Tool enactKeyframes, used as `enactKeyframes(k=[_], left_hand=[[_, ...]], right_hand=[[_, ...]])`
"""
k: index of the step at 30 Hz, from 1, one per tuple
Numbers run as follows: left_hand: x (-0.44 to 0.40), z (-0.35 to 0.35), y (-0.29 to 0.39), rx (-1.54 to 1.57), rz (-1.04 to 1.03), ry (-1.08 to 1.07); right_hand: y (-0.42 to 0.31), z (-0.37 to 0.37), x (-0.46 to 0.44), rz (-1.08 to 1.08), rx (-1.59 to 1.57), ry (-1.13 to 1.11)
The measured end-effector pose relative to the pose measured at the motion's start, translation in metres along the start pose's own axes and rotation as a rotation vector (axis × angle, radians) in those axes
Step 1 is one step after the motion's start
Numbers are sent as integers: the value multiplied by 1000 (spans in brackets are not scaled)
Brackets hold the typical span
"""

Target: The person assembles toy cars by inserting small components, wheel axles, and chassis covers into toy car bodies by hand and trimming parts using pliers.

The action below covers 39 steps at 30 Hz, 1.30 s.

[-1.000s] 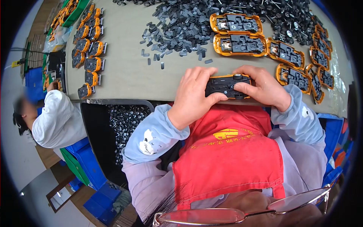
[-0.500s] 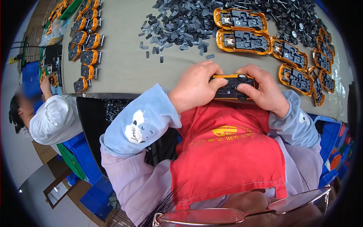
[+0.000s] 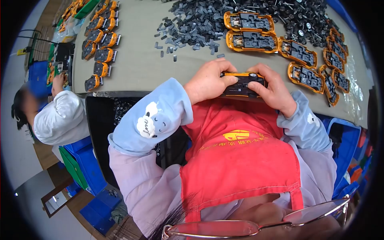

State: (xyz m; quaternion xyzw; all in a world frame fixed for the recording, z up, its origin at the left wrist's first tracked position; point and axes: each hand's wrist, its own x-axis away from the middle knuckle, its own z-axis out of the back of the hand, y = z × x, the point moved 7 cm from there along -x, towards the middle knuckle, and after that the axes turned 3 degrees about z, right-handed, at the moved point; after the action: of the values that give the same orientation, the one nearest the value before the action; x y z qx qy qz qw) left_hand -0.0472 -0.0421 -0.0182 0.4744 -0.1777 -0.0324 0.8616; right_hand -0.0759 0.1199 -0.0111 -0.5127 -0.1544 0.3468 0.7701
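My left hand (image 3: 210, 81) is wrapped round the left end of an upturned toy car (image 3: 242, 85), thumb pressed on its black underside. At the car's right end my right hand (image 3: 273, 87) grips it, the thumb near a black wheel. The car has an orange body and is held at the table's front edge. Beyond my hands lie loose small black parts (image 3: 196, 30) in a pile. Upturned orange car bodies with black interiors (image 3: 251, 41) rest behind and to the right of the held car.
Cars stand in rows (image 3: 105, 55) at the left of the table (image 3: 140, 72). Black wheels on axles (image 3: 306, 26) are heaped at the back right. A black bin (image 3: 102, 136) sits below the front edge. A co-worker in a white sleeve (image 3: 62, 116) is at far left.
My left hand's thumb has shifted from the car's lower side onto its underside. My left forearm has swung out to the left. The camera view has shifted slightly.
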Motion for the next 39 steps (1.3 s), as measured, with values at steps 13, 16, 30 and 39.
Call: enactKeyframes(k=[13,16,30,39], left_hand=[[3,-7,14,-77,85,-79],[-3,-9,9,42,207,-211],[7,-36,8,1206,-18,82],[3,30,-5,1153,-212,239]], right_hand=[[5,-3,12,112,2,20],[12,0,7,-87,-203,27],[13,0,7,-217,-715,257],[-39,153,-7,95,115,473]])
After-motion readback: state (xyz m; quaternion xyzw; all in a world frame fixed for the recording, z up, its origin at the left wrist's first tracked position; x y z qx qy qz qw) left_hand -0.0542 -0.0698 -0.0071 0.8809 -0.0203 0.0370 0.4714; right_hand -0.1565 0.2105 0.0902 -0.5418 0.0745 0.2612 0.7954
